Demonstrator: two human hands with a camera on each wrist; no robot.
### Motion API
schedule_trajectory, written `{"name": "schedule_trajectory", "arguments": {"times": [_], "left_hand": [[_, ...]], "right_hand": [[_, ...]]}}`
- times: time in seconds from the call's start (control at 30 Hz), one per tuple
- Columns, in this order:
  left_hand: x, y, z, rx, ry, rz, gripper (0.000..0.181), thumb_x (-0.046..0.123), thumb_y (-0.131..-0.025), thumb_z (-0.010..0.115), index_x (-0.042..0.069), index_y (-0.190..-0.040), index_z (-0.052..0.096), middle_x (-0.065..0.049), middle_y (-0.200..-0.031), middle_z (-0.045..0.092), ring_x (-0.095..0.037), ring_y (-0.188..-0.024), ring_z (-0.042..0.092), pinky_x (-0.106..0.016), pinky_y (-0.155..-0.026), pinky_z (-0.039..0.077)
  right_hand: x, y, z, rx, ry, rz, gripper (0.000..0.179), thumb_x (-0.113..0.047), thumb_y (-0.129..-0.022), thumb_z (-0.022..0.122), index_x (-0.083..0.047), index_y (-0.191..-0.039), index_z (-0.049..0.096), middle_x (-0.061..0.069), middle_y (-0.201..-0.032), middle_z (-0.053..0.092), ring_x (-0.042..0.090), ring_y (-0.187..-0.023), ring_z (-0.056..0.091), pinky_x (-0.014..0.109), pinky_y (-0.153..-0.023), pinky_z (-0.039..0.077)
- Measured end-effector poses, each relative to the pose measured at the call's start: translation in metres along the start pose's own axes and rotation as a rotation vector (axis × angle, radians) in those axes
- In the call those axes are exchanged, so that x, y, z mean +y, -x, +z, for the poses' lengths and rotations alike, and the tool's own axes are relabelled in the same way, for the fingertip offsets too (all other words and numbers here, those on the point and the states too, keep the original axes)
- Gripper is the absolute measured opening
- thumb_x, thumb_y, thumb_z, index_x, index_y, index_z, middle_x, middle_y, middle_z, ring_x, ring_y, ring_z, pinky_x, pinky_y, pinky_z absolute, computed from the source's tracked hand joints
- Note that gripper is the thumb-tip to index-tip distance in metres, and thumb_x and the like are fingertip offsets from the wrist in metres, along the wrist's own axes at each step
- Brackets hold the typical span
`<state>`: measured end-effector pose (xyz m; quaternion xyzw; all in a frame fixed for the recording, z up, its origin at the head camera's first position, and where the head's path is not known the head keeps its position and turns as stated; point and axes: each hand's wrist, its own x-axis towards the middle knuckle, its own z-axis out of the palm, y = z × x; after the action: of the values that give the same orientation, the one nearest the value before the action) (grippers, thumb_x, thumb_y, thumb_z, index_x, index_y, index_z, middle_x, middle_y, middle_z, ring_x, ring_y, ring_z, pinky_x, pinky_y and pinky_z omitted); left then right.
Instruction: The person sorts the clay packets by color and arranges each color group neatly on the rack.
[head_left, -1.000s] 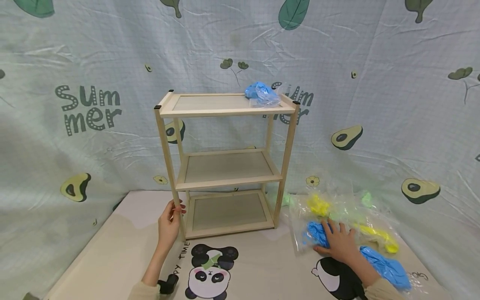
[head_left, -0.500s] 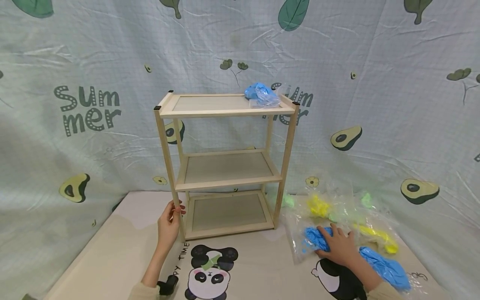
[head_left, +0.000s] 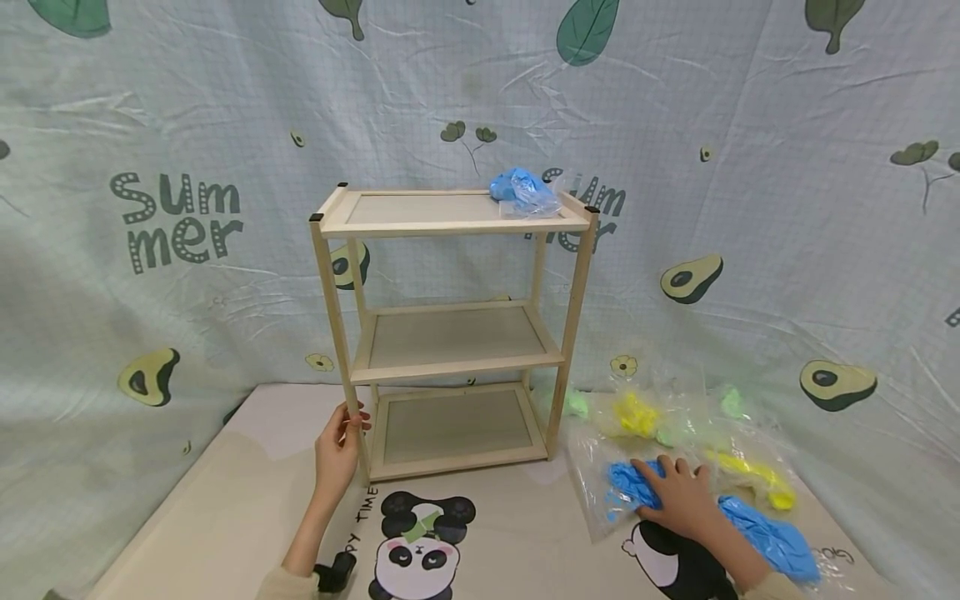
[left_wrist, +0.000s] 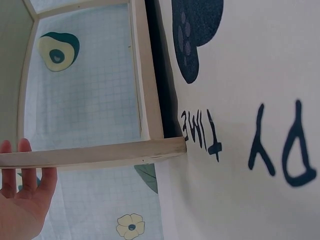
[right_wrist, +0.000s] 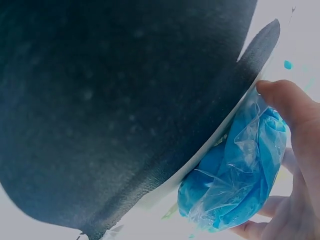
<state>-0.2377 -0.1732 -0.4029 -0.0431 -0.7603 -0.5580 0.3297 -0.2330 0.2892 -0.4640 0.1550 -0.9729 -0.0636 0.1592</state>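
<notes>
A three-tier wooden shelf stands upright on the table. My left hand grips its front left leg low down; in the left wrist view, the fingers wrap that wooden leg. To the right of the shelf, my right hand lies over a clear plastic bag that holds a crumpled blue bundle. From the right wrist view, thumb and fingers curl around the bagged blue bundle, thumb on one side and fingertips on the other.
Another blue bundle in clear plastic rests on the top tier. Yellow bundles, pale green ones and a long blue one lie in clear bags around my right hand. A printed curtain hangs behind the shelf.
My right hand has drawn back a little toward me, and the bag with the blue bundle has slid the same way and slightly left. The left hand and shelf stay put.
</notes>
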Motion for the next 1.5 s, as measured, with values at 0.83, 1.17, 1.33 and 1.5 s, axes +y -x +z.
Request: {"name": "schedule_trajectory", "arguments": {"times": [0.83,1.17,1.33,1.5], "left_hand": [[0.001,0.002,0.000,0.003,0.010,0.000,0.017,-0.002,-0.088,0.046,-0.009,-0.101,0.055,-0.026,-0.085,0.059,0.001,-0.069,0.056,-0.014,-0.062,0.045],[0.003,0.001,0.000,0.008,0.008,0.004,0.017,-0.002,-0.089,0.046,-0.010,-0.101,0.054,-0.027,-0.084,0.058,0.001,-0.068,0.056,-0.015,-0.061,0.046],[0.000,0.001,0.000,0.007,0.006,0.007,0.017,-0.002,-0.088,0.046,-0.010,-0.101,0.054,-0.026,-0.084,0.058,0.001,-0.068,0.055,-0.015,-0.061,0.046],[-0.016,-0.002,0.002,0.006,0.033,0.011,0.018,0.000,-0.089,0.046,-0.007,-0.103,0.055,-0.024,-0.085,0.059,0.002,-0.069,0.056,-0.015,-0.062,0.046]], "right_hand": [[-0.007,0.007,-0.006,0.038,-0.050,-0.033,0.053,-0.036,-0.069,0.069,-0.024,-0.119,0.055,0.009,-0.100,0.051,0.020,-0.075,0.037,0.039,-0.060,0.022],[-0.010,0.011,-0.032,0.098,-0.114,0.036,0.053,-0.032,-0.071,0.067,-0.022,-0.122,0.052,0.012,-0.105,0.049,0.023,-0.079,0.036,0.039,-0.063,0.022],[-0.009,0.013,-0.044,0.114,-0.119,0.038,0.055,-0.032,-0.072,0.066,-0.020,-0.123,0.051,0.013,-0.108,0.049,0.024,-0.082,0.037,0.042,-0.065,0.025],[-0.009,0.014,-0.054,0.169,-0.107,0.038,0.056,-0.032,-0.071,0.065,-0.019,-0.123,0.050,0.013,-0.107,0.050,0.024,-0.084,0.037,0.043,-0.065,0.026]]}}
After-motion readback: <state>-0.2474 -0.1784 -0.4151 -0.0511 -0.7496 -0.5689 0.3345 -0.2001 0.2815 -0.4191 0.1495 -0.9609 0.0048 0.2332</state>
